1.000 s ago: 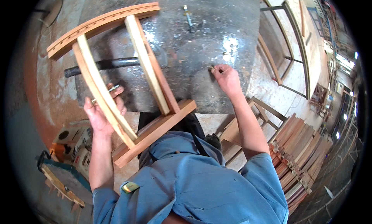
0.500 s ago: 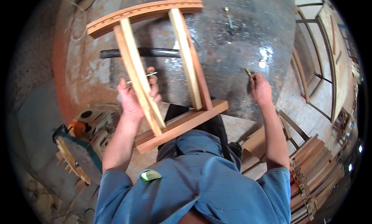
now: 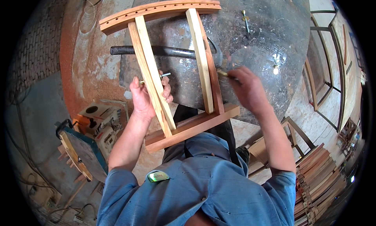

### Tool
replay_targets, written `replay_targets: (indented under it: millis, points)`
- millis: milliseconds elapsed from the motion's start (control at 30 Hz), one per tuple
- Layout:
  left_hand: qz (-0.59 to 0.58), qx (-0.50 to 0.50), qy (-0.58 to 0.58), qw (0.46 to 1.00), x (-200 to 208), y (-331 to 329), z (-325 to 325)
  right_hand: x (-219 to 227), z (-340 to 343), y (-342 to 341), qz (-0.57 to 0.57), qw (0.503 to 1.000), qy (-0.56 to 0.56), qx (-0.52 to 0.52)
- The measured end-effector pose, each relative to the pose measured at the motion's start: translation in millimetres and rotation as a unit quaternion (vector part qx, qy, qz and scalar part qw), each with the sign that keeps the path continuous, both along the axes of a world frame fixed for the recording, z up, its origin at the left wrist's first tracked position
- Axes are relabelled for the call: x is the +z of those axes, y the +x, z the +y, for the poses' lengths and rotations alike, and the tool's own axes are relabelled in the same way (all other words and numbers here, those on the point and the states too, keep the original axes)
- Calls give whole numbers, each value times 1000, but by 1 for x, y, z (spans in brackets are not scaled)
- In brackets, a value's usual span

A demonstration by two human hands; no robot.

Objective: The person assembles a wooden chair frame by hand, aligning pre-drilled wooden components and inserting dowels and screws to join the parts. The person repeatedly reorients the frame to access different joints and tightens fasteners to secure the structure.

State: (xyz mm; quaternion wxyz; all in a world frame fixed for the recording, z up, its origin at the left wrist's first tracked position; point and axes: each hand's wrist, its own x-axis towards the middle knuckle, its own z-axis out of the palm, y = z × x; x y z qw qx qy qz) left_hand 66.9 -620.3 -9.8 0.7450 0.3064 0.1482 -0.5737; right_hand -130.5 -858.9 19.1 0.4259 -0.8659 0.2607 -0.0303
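Observation:
A wooden frame (image 3: 195, 124) of reddish rails and paler slats leans over the dark metal tabletop. Its curved far rail (image 3: 160, 8) has a row of small holes. My left hand (image 3: 145, 99) is closed round the left pair of slats, thumb on one side and fingers on the other. A metal bolt (image 3: 166, 74) sticks out on both sides of those slats by my fingers; whether it passes through the wood cannot be told. My right hand (image 3: 248, 87), slightly blurred, pinches a small brass-coloured fitting (image 3: 222, 73) just right of the frame's right slats.
Beneath the frame lies a hammer (image 3: 168, 51) with a dark handle, on the metal tabletop (image 3: 270, 34). Farther off rests another bolt with a brass-coloured piece (image 3: 245, 22). A machine (image 3: 94, 116) stands at left; stacked wood strips (image 3: 319, 179) are at lower right.
My right hand has moved left with the brass-coloured fitting, from over the open tabletop to beside the frame. The frame and my left hand sit slightly farther right in view.

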Motion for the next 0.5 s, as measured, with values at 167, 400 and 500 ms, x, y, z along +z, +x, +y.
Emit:
replay_targets:
  millis: [167,400,500]
  points:
    - [12,2,-10,1000,-2,1,2,0,28,56,-4,996,-7,84]
    - [21,11,11,1000,-4,1,5,-9,37,88,-24,973,226,35]
    - [36,9,-2,999,-3,1,1,-15,58,88,129,960,186,166]
